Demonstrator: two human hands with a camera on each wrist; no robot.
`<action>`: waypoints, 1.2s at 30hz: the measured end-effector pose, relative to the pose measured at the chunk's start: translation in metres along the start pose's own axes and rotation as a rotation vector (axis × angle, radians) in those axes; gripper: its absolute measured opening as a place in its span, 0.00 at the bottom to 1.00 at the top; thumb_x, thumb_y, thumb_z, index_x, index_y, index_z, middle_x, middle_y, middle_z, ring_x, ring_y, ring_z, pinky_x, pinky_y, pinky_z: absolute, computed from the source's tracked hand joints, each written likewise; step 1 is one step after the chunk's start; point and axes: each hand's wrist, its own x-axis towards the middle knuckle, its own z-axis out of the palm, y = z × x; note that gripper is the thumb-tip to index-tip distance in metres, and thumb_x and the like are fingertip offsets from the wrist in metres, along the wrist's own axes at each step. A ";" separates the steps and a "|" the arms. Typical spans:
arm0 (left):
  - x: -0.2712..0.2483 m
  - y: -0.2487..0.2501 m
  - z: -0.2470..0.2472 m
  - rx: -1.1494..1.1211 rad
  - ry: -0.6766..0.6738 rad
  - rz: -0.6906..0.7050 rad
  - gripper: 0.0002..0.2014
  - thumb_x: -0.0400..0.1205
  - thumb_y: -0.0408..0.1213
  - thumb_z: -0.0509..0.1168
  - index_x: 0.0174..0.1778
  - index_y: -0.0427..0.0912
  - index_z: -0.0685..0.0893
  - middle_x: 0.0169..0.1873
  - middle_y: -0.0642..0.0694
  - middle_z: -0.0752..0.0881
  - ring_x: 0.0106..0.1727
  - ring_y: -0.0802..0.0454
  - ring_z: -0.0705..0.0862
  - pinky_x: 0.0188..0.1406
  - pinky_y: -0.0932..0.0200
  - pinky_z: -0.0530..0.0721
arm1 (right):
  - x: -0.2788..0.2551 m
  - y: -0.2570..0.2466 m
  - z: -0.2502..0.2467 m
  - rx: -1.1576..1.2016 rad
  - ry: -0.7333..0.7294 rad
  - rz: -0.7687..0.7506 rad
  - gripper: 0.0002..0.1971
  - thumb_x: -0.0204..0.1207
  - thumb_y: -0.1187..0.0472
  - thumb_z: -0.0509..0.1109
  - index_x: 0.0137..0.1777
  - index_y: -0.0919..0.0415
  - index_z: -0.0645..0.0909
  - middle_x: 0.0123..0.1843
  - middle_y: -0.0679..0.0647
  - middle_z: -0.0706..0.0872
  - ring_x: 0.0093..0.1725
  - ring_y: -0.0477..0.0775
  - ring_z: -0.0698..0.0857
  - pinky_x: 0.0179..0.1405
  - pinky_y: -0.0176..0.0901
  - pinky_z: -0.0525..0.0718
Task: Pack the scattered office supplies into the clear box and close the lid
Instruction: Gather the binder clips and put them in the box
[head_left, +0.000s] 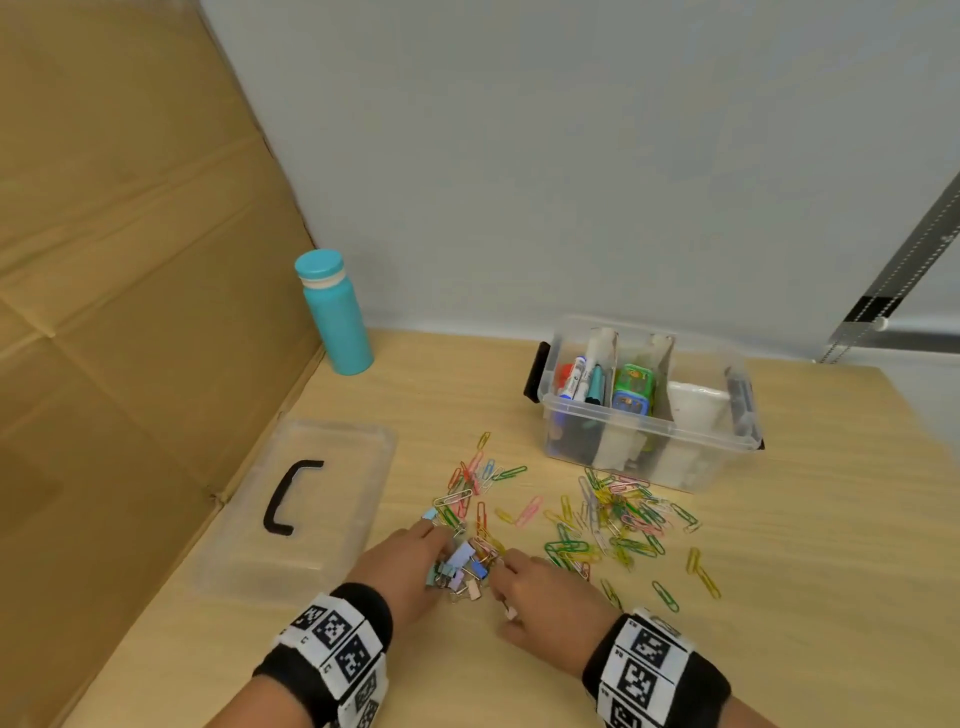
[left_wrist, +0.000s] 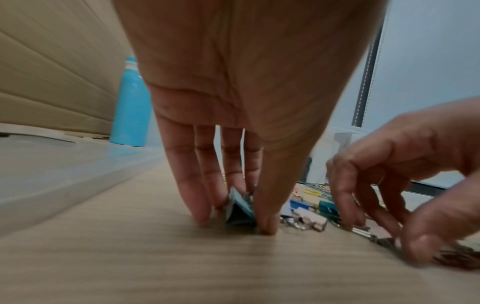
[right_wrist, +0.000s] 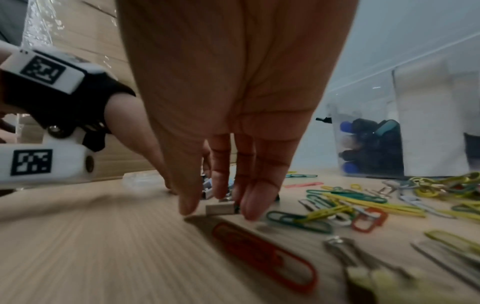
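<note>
Small pastel binder clips (head_left: 462, 569) lie heaped on the wooden table between my two hands. My left hand (head_left: 428, 553) comes at the heap from the left; its thumb and fingers pinch a teal binder clip (left_wrist: 240, 209) against the table. My right hand (head_left: 501, 574) reaches in from the right and pinches a pale binder clip (right_wrist: 221, 207) between thumb and fingertips. Coloured paper clips (head_left: 618, 514) are strewn beyond and to the right. The clear box (head_left: 649, 441) stands open at the back right with markers and cardboard dividers inside. Its lid (head_left: 322, 519), with a black handle, lies flat at the left.
A teal bottle (head_left: 337, 312) stands at the back left, beside a cardboard sheet (head_left: 130, 312) that leans along the table's left side. A large red paper clip (right_wrist: 265, 255) and a yellow binder clip (right_wrist: 363, 273) lie close under my right wrist.
</note>
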 end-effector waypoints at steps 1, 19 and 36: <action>0.000 -0.001 -0.001 0.002 -0.003 0.009 0.18 0.82 0.45 0.62 0.68 0.49 0.72 0.67 0.51 0.74 0.65 0.50 0.76 0.61 0.53 0.79 | 0.003 -0.002 0.003 -0.004 -0.001 0.025 0.14 0.79 0.63 0.61 0.64 0.62 0.72 0.64 0.58 0.73 0.61 0.62 0.76 0.44 0.45 0.69; 0.013 -0.034 -0.002 -0.698 0.066 0.034 0.09 0.85 0.33 0.57 0.39 0.41 0.77 0.38 0.48 0.73 0.30 0.58 0.72 0.29 0.69 0.72 | -0.002 0.049 -0.007 1.298 0.328 0.358 0.06 0.82 0.64 0.60 0.45 0.61 0.77 0.35 0.56 0.77 0.31 0.51 0.77 0.31 0.43 0.77; 0.020 -0.007 -0.001 -0.068 -0.037 0.105 0.18 0.82 0.42 0.60 0.68 0.54 0.70 0.31 0.55 0.73 0.37 0.49 0.79 0.37 0.60 0.73 | 0.001 0.045 -0.006 0.375 0.067 0.283 0.07 0.82 0.51 0.61 0.52 0.54 0.70 0.39 0.46 0.77 0.37 0.47 0.76 0.33 0.36 0.71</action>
